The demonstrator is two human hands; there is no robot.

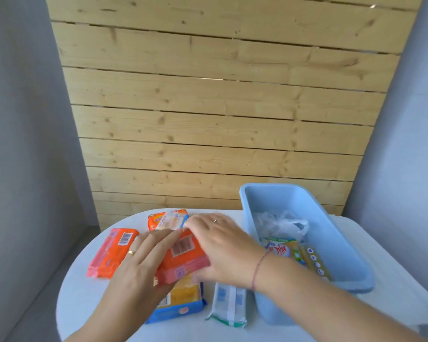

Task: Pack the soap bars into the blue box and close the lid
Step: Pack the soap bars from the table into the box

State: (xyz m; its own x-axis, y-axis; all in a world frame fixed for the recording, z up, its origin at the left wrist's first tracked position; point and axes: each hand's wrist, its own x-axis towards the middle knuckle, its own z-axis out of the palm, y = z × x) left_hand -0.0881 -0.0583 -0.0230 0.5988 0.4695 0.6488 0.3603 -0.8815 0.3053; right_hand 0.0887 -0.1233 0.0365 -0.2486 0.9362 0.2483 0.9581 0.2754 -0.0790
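Observation:
An open blue box stands on the right of the table, holding a wrapped soap bar, a yellow pack and a clear plastic bag. Both hands are on an orange soap bar at the table's middle: my left hand lies on its left side, my right hand grips its right side. Another orange bar lies to the left. A further orange bar with a clear-wrapped bar on it lies behind. A blue-yellow bar and a white-green bar lie in front.
The round white table ends close on the left and front. A wooden plank wall rises right behind it, with grey walls on both sides. No lid is clearly visible; a pale flat surface lies under and right of the box.

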